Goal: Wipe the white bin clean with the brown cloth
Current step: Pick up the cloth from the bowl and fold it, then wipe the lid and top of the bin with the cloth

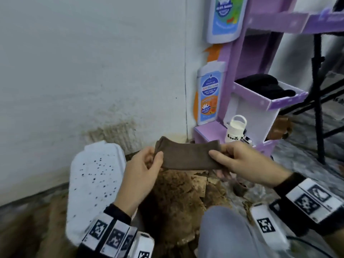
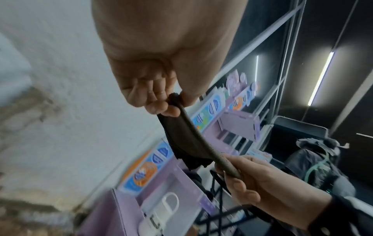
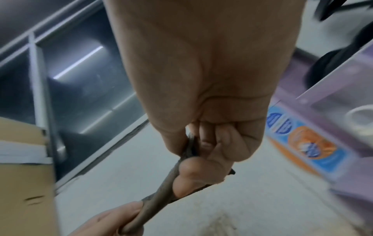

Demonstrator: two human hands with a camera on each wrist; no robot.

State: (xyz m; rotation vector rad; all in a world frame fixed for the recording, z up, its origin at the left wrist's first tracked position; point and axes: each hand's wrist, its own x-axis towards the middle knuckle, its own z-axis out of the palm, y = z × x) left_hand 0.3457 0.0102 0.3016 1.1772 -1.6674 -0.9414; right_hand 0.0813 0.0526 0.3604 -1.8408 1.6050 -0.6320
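Note:
The brown cloth [image 1: 186, 156] is stretched flat between both hands at chest height. My left hand [image 1: 149, 161] pinches its left end between thumb and fingers; the same pinch shows in the left wrist view on the cloth [image 2: 185, 135] under my left hand [image 2: 167, 102]. My right hand [image 1: 223, 155] grips the right end, fingers curled round the cloth [image 3: 167, 180] in the right wrist view, right hand [image 3: 201, 156]. The white bin [image 1: 95, 185], speckled with dark spots, lies tilted on the floor to the left, below my left forearm.
Brown dirt and debris [image 1: 176, 194] cover the floor under the cloth. A stained white wall [image 1: 93, 71] stands behind. A purple display rack [image 1: 247, 101] with a white bottle [image 1: 235, 129] stands at right, a black stand [image 1: 319, 90] beyond it. My grey-clad knee [image 1: 223, 231] is at bottom.

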